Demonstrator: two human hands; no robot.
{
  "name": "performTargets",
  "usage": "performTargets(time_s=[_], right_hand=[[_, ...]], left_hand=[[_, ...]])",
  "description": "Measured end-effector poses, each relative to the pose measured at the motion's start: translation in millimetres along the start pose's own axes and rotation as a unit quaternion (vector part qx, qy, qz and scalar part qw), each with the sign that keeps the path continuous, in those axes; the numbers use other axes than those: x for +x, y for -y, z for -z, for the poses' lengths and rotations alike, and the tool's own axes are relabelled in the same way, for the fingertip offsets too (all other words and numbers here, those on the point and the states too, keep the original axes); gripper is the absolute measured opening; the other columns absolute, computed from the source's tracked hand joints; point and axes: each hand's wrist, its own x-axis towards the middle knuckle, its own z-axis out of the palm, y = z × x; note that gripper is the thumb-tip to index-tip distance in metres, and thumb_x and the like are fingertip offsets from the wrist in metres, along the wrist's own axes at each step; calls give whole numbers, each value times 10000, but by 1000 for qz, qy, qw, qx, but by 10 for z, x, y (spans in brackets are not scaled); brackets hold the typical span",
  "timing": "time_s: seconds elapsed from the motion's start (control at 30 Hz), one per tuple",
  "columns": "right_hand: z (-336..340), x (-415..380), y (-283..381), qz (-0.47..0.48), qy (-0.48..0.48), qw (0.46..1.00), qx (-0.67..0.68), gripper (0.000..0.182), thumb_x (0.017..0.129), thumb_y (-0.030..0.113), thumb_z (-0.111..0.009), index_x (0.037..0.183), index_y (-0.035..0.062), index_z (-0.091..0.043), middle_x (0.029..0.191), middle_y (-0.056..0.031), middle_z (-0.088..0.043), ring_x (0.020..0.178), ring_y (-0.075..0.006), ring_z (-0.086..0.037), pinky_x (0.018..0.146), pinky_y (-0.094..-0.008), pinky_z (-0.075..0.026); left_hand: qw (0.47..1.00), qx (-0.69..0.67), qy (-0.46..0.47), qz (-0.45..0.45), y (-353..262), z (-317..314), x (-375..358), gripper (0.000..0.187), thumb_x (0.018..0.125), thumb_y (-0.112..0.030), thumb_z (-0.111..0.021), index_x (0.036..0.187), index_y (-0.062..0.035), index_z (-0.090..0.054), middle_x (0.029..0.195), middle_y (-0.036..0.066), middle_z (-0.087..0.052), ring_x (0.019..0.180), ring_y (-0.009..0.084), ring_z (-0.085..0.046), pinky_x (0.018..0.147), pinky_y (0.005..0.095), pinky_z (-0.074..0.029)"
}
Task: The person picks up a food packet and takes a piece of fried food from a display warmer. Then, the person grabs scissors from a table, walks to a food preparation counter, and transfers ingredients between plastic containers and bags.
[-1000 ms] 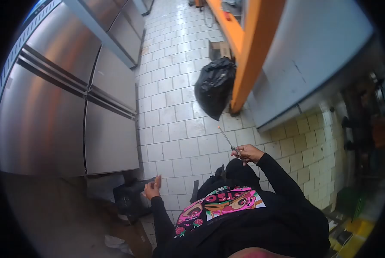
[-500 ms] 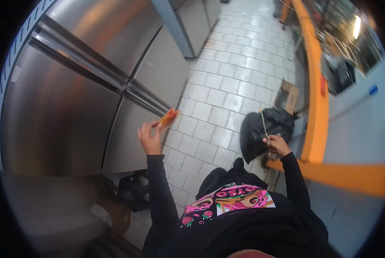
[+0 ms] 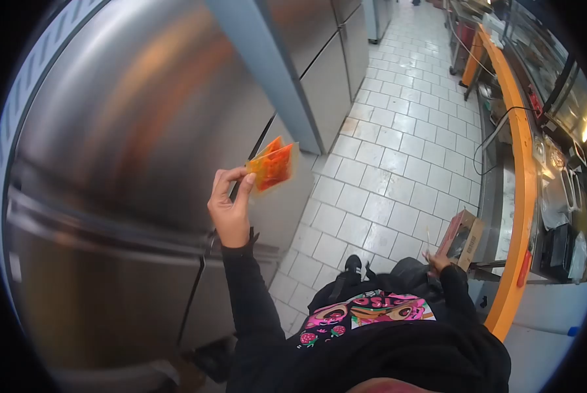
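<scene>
My left hand [image 3: 231,206] is raised in front of the steel doors, thumb and fingers pinching clear sachets [image 3: 274,169] with orange-red contents. They look like two, one overlapping the other. Low on the right, beside my body, is my right hand [image 3: 436,262], its fingers closed on a thin pale strip [image 3: 428,234] that sticks up from them. What the strip is, I cannot make out. Just beyond that hand sits an open cardboard box [image 3: 467,242].
Large stainless steel refrigerator doors [image 3: 143,131] line the left, with a blue-grey post [image 3: 274,72] between units. An orange-edged counter [image 3: 521,177] runs along the right, with a cable hanging over it. White floor tiles [image 3: 378,173] stretch ahead between them.
The view has moved forward along the aisle. My left hand has risen, turning the sachets' flat side into view. My right hand has dropped closer to my body; the black bag is now mostly hidden.
</scene>
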Motion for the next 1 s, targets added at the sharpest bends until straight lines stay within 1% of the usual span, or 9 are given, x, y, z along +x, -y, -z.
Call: performTargets(time_s=[0.1,0.17,0.27,0.37,0.5,0.53,0.7,0.97,1.0], right_hand=[[-132,-405,-233,-68,-17,995,-68,933,590,207,-808,1391,214,-330,852,-166,-618,779,-341,-608,751,-407,-490],[-267,-606,-410,-163,-55,982,80,685,627,346,-814,1197,97,-527,833,-142,-604,734,-267,-592,686,-399,-516],[-343,-666,-690,-444,-77,766,458,607,666,418,-783,1093,41,-575,890,-141,-607,746,-240,-573,691,-370,-506],[-86,-267,-1170,-468,-119,626,612,595,704,490,-753,989,-16,-623,947,-139,-610,758,-214,-555,696,-341,-496],[1239,875,-1599,-520,-258,651,489,678,743,462,-726,1192,-12,-544,1027,-190,-633,940,-275,-597,789,-354,-485],[1594,1347,-2036,-500,-178,772,351,696,765,516,-674,1182,-27,-552,1044,-217,-631,1053,-288,-585,818,-386,-480],[4111,3638,-2692,-315,-182,921,142,686,856,669,-386,681,53,-632,597,-131,-616,500,-248,-601,508,-393,-466],[7146,5917,-2322,-238,-161,890,354,535,645,469,-784,891,21,-623,830,-122,-628,698,-234,-649,580,-363,-575],[7015,6262,-2793,-76,-159,981,75,541,628,417,-801,1018,108,-589,828,-105,-632,709,-250,-647,597,-381,-560]], left_hand=[[997,-46,42,-33,231,-765,805,96,823,-58,-660,874,12,-619,805,31,-519,781,119,-497,761,238,-398],[993,-88,63,-36,380,-1310,1310,84,824,-53,-657,872,6,-620,810,23,-515,789,117,-487,767,240,-390],[982,-165,83,-43,553,-2123,2011,75,827,-50,-651,875,-7,-612,814,16,-507,814,114,-475,788,236,-375],[974,-204,79,-56,593,-2919,2627,81,832,-59,-647,878,-15,-598,823,11,-498,833,112,-463,806,233,-356],[971,-215,88,-53,656,-3839,3423,56,870,-68,-607,895,-46,-563,869,-27,-479,904,81,-460,869,215,-326],[971,-216,89,-60,674,-4038,3627,56,870,-68,-607,895,-46,-563,869,-27,-479,904,81,-460,869,215,-326],[987,-122,54,-93,1034,-4905,4344,42,875,-43,-579,872,-34,-538,863,-8,-456,885,92,-454,848,217,-332],[999,-1,26,-47,2084,-6227,5410,80,842,-44,-610,858,11,-553,850,56,-499,852,171,-483,893,296,-365],[998,27,27,-42,2221,-6428,5646,79,844,-45,-609,860,12,-556,858,52,-502,844,168,-487,853,285,-388]])
